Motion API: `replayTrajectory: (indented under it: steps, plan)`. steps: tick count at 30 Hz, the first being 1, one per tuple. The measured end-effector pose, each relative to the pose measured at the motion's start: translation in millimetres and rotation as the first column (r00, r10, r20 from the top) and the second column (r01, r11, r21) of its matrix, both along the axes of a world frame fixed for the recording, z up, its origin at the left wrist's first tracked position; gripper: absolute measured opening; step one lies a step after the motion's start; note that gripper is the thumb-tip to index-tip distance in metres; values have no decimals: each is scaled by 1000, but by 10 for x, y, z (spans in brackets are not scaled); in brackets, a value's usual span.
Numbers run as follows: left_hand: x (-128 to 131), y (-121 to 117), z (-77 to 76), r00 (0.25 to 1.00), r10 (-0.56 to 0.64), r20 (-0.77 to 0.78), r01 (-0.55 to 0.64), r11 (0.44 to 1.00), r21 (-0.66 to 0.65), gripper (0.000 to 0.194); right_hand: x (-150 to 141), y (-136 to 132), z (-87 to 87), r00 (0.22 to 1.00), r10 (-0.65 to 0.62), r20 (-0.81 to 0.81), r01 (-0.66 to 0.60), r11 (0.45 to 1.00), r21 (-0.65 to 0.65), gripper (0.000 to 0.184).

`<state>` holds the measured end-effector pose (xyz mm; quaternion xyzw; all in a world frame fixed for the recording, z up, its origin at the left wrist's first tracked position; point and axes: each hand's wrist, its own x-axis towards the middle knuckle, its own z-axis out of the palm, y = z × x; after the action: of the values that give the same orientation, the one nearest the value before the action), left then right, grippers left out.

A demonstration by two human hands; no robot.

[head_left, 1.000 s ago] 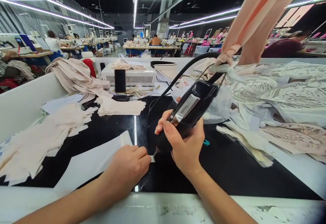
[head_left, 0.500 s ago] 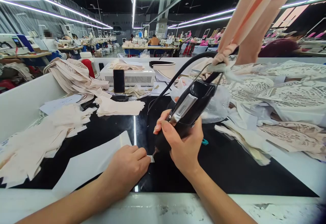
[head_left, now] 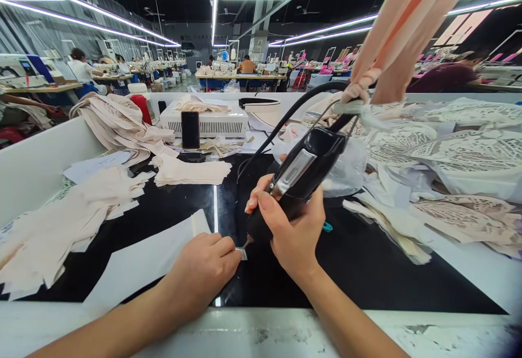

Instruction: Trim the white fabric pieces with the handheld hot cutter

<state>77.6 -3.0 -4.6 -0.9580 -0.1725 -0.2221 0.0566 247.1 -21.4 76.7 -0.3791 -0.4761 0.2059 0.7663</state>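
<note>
My right hand (head_left: 291,219) is wrapped round a black corded hand tool (head_left: 316,154) with a silver lever on its side. Its thin tip points down and meets or nearly meets a small pale strip (head_left: 243,252) poking out past my left fingers. My left hand (head_left: 207,263) is closed in a pinch on that strip, low over the black work surface (head_left: 367,271); the rest of the strip is hidden. Beneath that hand and wrist lies a white sheet (head_left: 141,263). Peach fabric bands (head_left: 391,37) knotted at the tool's upper end hold it from above.
Cream fabric pieces (head_left: 61,217) pile at the left, with a small stack (head_left: 191,172) farther back. A phone (head_left: 190,130) leans against a white vented box (head_left: 232,121). Lace pieces (head_left: 468,154) heap at the right, beside a clear plastic bag (head_left: 346,170). A black cable (head_left: 281,121) arches behind the tool.
The tool and my right hand have shifted very slightly left, the tip closer to the strip. My left hand keeps its place. A person's arm shows at the far left edge.
</note>
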Motion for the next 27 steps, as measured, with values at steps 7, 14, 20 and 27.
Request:
replayTrajectory:
  steps: [7, 14, 20, 27]
  plan:
    - [13, -21, 122, 996, 51, 67, -45, 995, -92, 18, 24, 20, -19, 1000, -27, 4, 27, 1000, 4, 32]
    - [-4, -12, 141, 992, 86, 91, -69, 982, -177, 2, 14, 6, -18, 1000, -19, 4, 19, 1000, -3, 32]
    - [2, -5, 120, 992, 69, 110, -50, 985, -166, 8, 0, 6, -10, 999, -24, -22, 25, 1000, 10, 31]
    - [14, -13, 118, 993, 68, 97, -51, 986, -162, 9, 0, 7, -17, 1000, -24, -13, 24, 1000, 9, 30]
